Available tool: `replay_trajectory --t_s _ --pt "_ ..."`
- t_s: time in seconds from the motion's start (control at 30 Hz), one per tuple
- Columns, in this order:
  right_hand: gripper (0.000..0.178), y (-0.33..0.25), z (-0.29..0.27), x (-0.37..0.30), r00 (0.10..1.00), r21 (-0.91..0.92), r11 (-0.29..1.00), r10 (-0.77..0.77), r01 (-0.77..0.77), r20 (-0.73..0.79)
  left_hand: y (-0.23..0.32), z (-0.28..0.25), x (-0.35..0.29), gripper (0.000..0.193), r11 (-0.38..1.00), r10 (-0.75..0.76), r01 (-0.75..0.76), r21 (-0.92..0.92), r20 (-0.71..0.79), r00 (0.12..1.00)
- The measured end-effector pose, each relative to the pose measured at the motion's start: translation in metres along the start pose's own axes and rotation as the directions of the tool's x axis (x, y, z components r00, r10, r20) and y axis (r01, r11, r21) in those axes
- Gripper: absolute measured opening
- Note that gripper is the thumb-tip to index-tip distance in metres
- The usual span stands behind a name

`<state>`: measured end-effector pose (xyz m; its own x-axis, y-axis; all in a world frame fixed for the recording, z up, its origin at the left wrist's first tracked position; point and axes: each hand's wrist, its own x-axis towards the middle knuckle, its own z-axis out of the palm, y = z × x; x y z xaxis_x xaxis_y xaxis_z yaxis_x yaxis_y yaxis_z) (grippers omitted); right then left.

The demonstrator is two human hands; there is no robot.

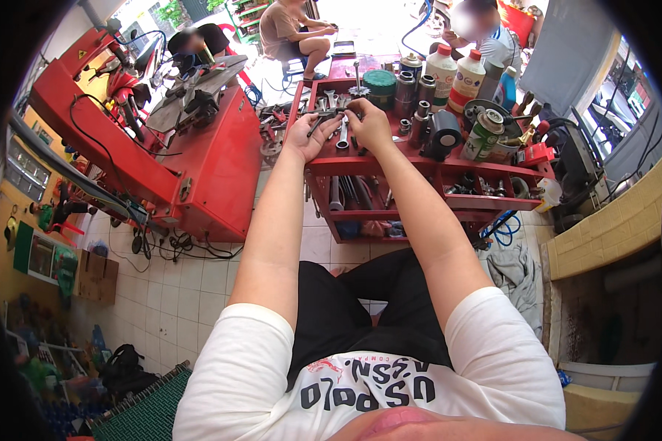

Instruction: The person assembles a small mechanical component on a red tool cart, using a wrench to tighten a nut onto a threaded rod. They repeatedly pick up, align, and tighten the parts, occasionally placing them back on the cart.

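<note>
Both arms stretch out over a red tool cart. My left hand (pixel 311 140) lies palm up, its fingers curled round a dark, thin metal tool (pixel 324 120) with an angled end; its exact kind is too small to tell. My right hand (pixel 373 125) pinches the tool's right end between thumb and fingers. Just below the hands, a combination wrench (pixel 343 137) lies on the cart's top. Spray cans and bottles stand to the right of my right hand, among them a green-and-white spray can (pixel 482 135) and a black cylinder (pixel 442 135).
The red tool cart (pixel 426 163) holds sockets, wrenches and a green tub (pixel 379 88). Two white bottles with red caps (pixel 440 73) stand behind. A large red machine (pixel 221 169) is at left, cables on the floor. Other people sit or crouch farther back. A blue hose (pixel 504 229) lies right.
</note>
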<state>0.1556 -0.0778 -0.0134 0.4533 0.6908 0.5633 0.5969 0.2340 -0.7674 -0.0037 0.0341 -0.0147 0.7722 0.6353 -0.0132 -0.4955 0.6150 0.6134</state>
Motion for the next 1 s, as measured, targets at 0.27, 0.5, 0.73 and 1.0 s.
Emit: replay_trajectory --t_s 0.27,0.5,0.73,1.0 --pt "0.02 0.003 0.0 0.001 0.999 -0.024 0.999 -0.041 0.041 0.019 0.0 0.0 0.0 0.04 1.0 -0.006 0.006 -0.006 0.022 1.0" --pt "0.02 0.011 0.004 0.002 1.0 0.025 1.0 0.013 -0.013 -0.002 0.0 0.005 -0.001 0.04 0.994 -0.073 0.075 0.081 -0.032 0.997" --pt "0.026 0.024 0.005 0.005 0.998 0.017 0.999 0.052 -0.052 -0.017 -0.004 0.006 0.005 0.04 0.978 -0.13 0.135 0.157 -0.047 0.99" --pt "0.054 0.019 0.002 0.006 0.982 -0.1 0.98 0.178 -0.171 0.069 -0.007 0.002 0.007 0.029 0.973 -0.086 0.093 0.212 -0.046 0.995"
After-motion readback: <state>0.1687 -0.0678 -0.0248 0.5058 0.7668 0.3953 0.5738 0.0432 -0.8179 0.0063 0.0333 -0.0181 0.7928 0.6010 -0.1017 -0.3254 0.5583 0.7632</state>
